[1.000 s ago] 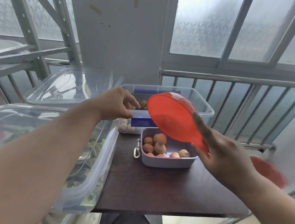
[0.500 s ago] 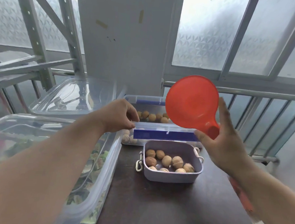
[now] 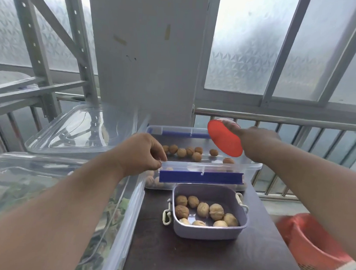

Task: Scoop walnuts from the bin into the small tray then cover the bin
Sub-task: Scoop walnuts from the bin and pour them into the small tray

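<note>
A clear plastic bin (image 3: 251, 166) with blue latches stands at the back of the dark table, with several walnuts (image 3: 181, 152) on its floor. My left hand (image 3: 141, 153) pinches the bin's near rim at its left corner. My right hand (image 3: 252, 138) holds a red scoop (image 3: 223, 140) over the bin's right side, its round back facing me. In front of the bin sits the small lilac tray (image 3: 209, 231) with several walnuts (image 3: 203, 209) in it. The bin's clear lid (image 3: 77, 130) rests to the left, on top of another container.
A large clear container (image 3: 54, 190) of green leaves fills the left side. A red basket (image 3: 311, 244) stands low at the right, beyond the table's edge. A metal railing (image 3: 275, 118) and a white pillar (image 3: 145, 62) rise behind the bin.
My right hand has carried the red scoop from above the tray back and down to the bin's right side. My left hand has stayed on the bin's near rim.
</note>
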Action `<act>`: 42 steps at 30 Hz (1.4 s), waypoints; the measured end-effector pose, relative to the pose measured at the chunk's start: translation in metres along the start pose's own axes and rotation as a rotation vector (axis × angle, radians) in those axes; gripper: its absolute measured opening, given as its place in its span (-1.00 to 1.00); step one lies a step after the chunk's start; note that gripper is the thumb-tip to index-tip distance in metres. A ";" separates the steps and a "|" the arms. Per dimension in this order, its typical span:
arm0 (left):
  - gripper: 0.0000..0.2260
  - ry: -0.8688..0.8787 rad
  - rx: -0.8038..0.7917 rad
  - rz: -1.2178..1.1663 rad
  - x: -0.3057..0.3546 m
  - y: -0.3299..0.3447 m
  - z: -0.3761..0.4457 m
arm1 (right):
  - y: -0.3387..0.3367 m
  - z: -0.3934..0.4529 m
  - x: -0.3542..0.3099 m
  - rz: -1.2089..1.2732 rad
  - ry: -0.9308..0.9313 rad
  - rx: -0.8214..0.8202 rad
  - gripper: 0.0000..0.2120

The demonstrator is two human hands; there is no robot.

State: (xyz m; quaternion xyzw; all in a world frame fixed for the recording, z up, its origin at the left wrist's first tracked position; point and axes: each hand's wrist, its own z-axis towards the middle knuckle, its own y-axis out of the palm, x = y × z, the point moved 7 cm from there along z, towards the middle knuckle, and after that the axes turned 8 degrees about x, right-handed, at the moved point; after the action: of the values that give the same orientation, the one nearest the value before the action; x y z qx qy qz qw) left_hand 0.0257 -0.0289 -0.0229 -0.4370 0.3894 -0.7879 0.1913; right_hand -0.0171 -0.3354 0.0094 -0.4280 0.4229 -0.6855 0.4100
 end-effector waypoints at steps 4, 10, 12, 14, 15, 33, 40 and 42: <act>-0.84 -0.002 0.008 0.014 0.000 0.000 0.000 | 0.005 0.006 -0.007 -0.008 -0.076 -0.077 -0.01; -0.86 -0.005 0.012 0.005 -0.001 -0.001 0.000 | 0.008 0.009 -0.016 0.139 -0.176 -0.291 0.16; -0.86 -0.001 0.011 0.008 0.000 -0.001 0.000 | 0.002 0.006 -0.023 0.154 -0.205 -0.300 0.12; -0.84 0.007 0.017 0.012 0.001 -0.001 0.001 | -0.002 0.004 -0.030 0.172 -0.243 -0.313 0.10; -0.83 0.006 0.023 0.014 0.000 -0.002 0.001 | -0.004 0.005 -0.034 0.188 -0.262 -0.320 0.09; -0.80 -0.028 0.036 -0.003 -0.006 -0.005 0.004 | 0.033 0.018 -0.115 0.876 -0.211 -0.564 -0.35; -0.51 -0.040 0.013 -0.031 -0.004 -0.006 0.001 | 0.035 0.008 -0.099 1.157 -0.087 -0.545 -0.52; -0.49 -0.025 0.015 -0.010 -0.002 -0.007 0.000 | 0.027 0.007 -0.093 1.179 -0.086 -0.468 -0.55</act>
State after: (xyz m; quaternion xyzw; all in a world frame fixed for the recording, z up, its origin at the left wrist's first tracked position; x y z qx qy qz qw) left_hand 0.0270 -0.0231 -0.0182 -0.4472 0.3787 -0.7864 0.1954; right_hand 0.0223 -0.2590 -0.0362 -0.2286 0.7095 -0.2162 0.6305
